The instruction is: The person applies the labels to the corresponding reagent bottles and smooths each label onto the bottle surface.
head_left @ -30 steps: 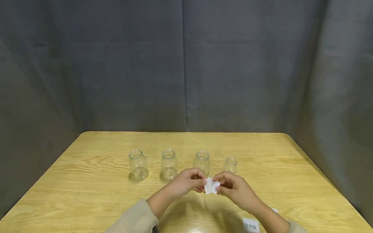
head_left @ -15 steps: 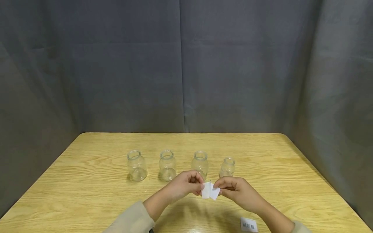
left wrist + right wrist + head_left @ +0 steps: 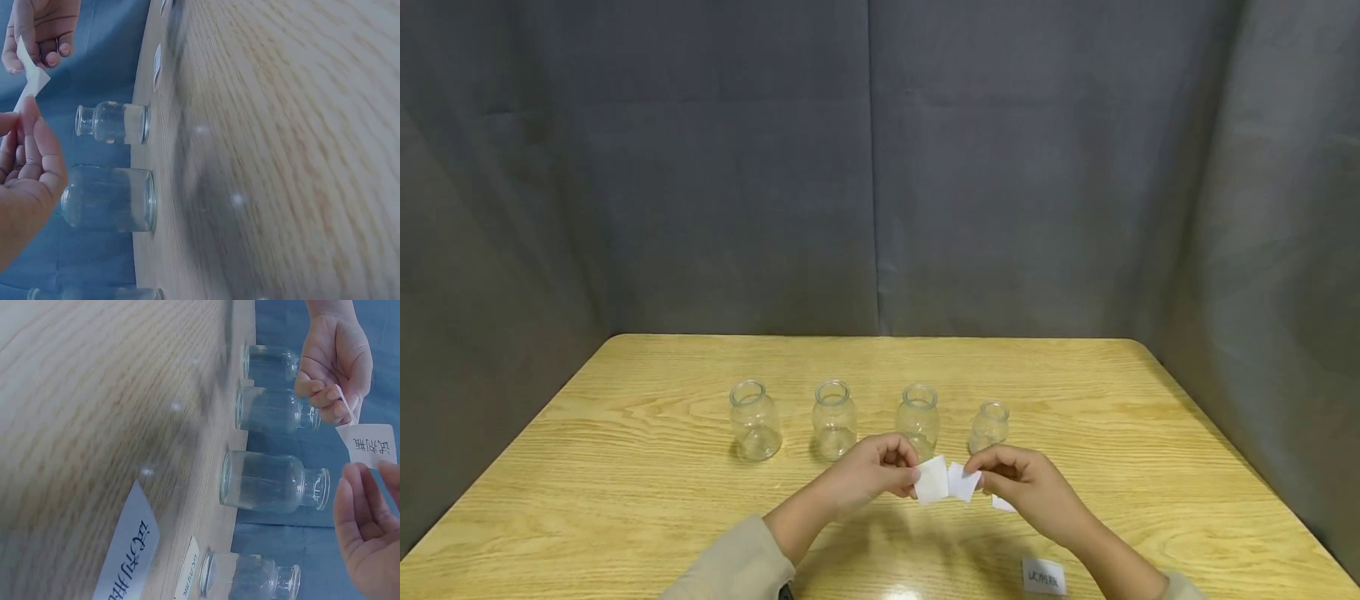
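Observation:
My left hand (image 3: 868,475) pinches a plain off-white square of paper (image 3: 932,481) between thumb and fingers. My right hand (image 3: 1026,492) pinches a small white label (image 3: 964,482) by its right side. The two pieces meet edge to edge in the head view, held above the table in front of the jars. Dark written characters show on the label (image 3: 370,444) in the right wrist view. Seen from the left wrist, the white paper (image 3: 36,81) stretches as a bent strip between both hands' fingertips.
Several clear glass jars stand in a row behind the hands, from a larger jar (image 3: 756,425) at left to a smaller one (image 3: 990,427) at right. Another marked label (image 3: 1043,577) lies near the front, and one more (image 3: 1002,503) is partly behind the right hand. Dark curtains surround the table (image 3: 647,500).
The white pieces have gone from a bunched, folded shape to two pieces spread side by side. The right hand has shifted slightly right, away from the left.

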A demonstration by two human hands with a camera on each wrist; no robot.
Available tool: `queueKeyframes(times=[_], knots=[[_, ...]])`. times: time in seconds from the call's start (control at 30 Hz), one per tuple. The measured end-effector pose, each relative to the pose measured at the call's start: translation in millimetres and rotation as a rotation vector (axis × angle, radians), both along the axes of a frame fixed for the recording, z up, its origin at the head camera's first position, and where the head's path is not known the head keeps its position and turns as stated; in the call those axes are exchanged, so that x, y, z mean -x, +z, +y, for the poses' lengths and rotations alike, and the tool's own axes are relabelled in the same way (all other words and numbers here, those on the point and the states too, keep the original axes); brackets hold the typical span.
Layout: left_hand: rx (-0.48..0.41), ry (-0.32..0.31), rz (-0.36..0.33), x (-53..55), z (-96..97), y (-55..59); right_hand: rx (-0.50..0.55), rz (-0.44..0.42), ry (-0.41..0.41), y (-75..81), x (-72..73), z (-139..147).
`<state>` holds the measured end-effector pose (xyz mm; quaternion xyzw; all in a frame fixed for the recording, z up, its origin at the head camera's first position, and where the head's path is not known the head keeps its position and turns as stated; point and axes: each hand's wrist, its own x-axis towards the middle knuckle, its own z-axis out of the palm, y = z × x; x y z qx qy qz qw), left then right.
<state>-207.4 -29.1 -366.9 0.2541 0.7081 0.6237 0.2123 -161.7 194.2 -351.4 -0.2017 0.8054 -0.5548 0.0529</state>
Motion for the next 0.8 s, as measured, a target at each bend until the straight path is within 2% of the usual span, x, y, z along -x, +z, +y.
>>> queueKeyframes(times=[0.17, 0.33, 0.57, 0.8], knots=[[0.000, -0.013, -0.029, -0.1, -3.8, -0.1, -0.019, 0.021, -0.044, -0.7, -0.6, 0.2], [0.000, -0.035, -0.051, 0.3, -5.8, -1.8, 0.002, 0.030, -0.045, -2.2, 0.1, 1.2], [0.055, -0.080, -0.083, -0.3, -4.1, -4.8, -0.015, 0.020, -0.095, -2.7, 0.7, 1.5], [0.094, -0.126, -0.098, -4.4, -1.6, -8.4, 0.001, -0.013, -0.063, -5.7, 2.1, 0.9]])
